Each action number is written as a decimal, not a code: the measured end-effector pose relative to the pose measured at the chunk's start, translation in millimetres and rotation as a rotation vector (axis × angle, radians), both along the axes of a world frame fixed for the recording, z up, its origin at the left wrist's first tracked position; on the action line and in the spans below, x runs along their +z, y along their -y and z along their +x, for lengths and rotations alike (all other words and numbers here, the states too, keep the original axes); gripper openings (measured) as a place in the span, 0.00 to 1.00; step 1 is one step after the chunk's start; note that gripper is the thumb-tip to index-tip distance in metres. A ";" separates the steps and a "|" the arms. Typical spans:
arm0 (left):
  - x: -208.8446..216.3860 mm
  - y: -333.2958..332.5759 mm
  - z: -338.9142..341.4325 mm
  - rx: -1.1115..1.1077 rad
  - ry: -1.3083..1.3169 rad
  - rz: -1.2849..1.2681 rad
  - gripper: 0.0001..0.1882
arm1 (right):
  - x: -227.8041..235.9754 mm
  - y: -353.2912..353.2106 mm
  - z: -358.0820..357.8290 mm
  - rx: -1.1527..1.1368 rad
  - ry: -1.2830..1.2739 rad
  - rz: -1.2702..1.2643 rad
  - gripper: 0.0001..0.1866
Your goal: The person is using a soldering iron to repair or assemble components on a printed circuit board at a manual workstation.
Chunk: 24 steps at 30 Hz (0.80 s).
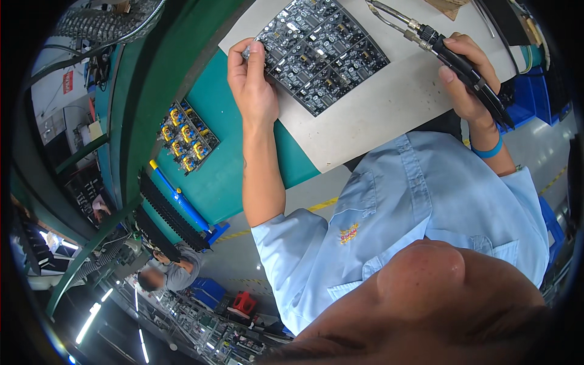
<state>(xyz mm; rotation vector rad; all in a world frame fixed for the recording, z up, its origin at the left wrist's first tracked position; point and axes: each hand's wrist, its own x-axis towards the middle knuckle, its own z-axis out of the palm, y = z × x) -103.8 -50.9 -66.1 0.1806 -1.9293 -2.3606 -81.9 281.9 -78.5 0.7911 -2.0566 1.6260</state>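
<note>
A black circuit board panel [322,52], split into several sections and crowded with small parts, lies on a light grey sheet [359,131]. My left hand [254,82] pinches its left corner, the thumb on top. In my right hand [471,82] is a soldering iron [465,70] with a black handle, the fingers wrapped round it. A thin metal tube runs beside the iron's metal shaft. The iron is raised to the right of the panel, and its tip is cut off by the upper edge of the picture.
On the green mat [228,176] at left lies another board [187,139] with yellow and blue components. Nearer are a blue solder sucker [182,198] and black slotted racks [170,210]. Blue bins [535,100] stand at right. Another person [173,274] works in the distance.
</note>
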 end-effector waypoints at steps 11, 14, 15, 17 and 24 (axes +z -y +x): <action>-0.7 -0.1 -0.2 0.061 0.069 0.051 0.08 | -5.6 -1.6 -0.3 0.009 -0.032 0.156 0.21; -0.4 0.5 0.3 0.059 0.074 0.065 0.08 | -3.0 0.2 -0.6 -0.019 -0.062 0.187 0.21; -0.6 0.1 0.1 0.055 0.072 0.069 0.08 | -2.1 0.4 0.1 -0.023 -0.063 0.190 0.21; -0.5 0.3 0.6 0.052 0.069 0.076 0.08 | -0.2 2.2 1.7 -0.029 -0.054 0.194 0.21; -1.9 -0.7 -0.3 0.058 0.058 0.089 0.08 | -0.6 0.1 2.5 -0.032 -0.030 0.201 0.21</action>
